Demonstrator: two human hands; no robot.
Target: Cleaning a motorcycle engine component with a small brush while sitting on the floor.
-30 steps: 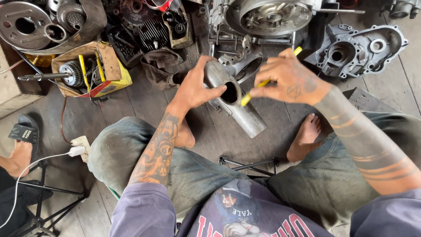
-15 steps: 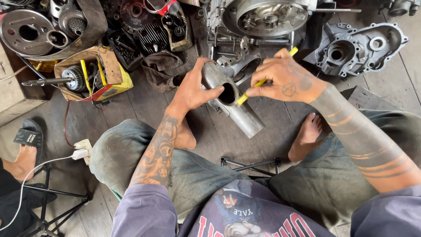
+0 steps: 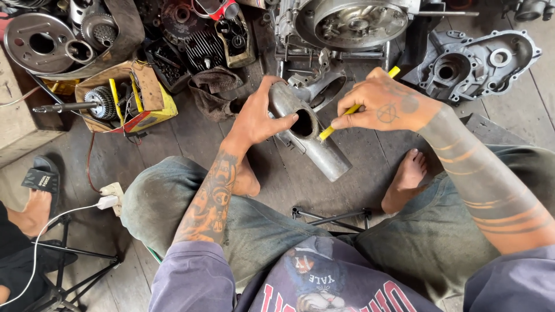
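Metal tube gripped by left hand, right hand pinching yellow tool, above cluttered plank floor.

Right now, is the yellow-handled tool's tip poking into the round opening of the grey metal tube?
Yes, the yellow-handled tool in the right hand points into the grey metal tube.

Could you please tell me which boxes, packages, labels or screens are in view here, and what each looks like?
Cardboard box: on the floor, upper left, open, yellow and brown with a red strip, parts inside.
Printed shirt front: bottom centre, dark cloth with red and white print.
No screens or signs show.
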